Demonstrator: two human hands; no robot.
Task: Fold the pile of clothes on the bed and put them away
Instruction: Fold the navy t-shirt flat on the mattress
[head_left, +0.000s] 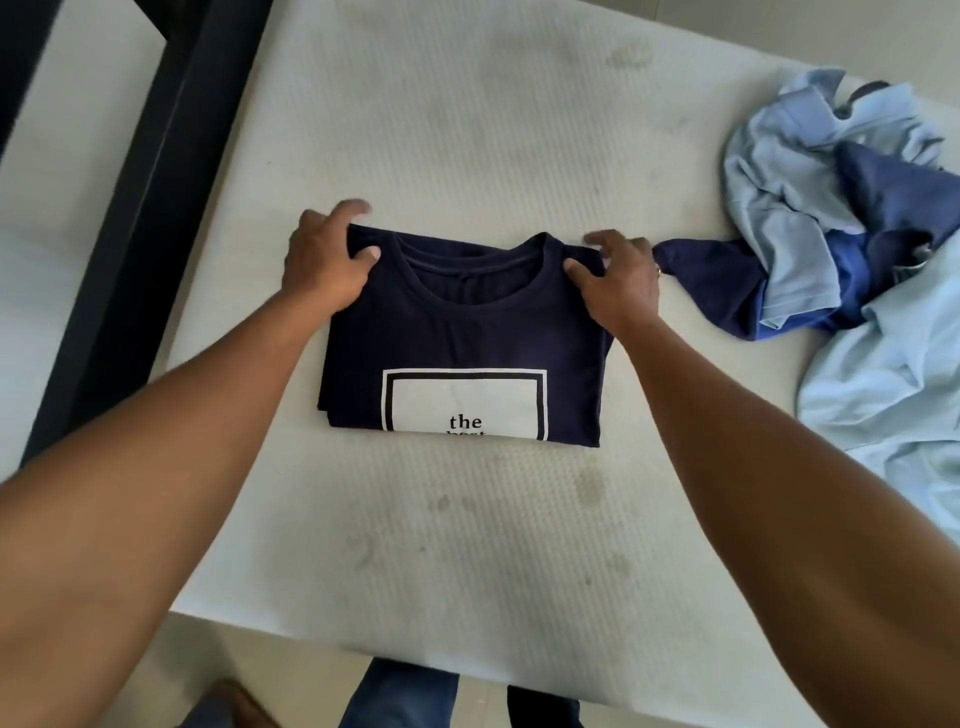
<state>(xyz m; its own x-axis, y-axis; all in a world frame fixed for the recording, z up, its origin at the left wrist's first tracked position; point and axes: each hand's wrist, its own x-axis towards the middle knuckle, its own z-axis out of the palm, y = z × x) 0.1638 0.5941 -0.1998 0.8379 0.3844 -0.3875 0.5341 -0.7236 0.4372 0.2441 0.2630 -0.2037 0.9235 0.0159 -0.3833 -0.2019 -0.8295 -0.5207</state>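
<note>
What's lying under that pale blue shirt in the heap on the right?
A blue garment shows from beneath the pale blue shirt, and a navy piece sticks out toward the right hand. Whatever lies deeper in the heap is covered.

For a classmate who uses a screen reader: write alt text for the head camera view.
Two bare hands, left hand and right hand, grip the shoulder corners of a folded navy T-shirt lying on a pale mattress. An unfolded pile of blue clothes lies to its right.
</note>
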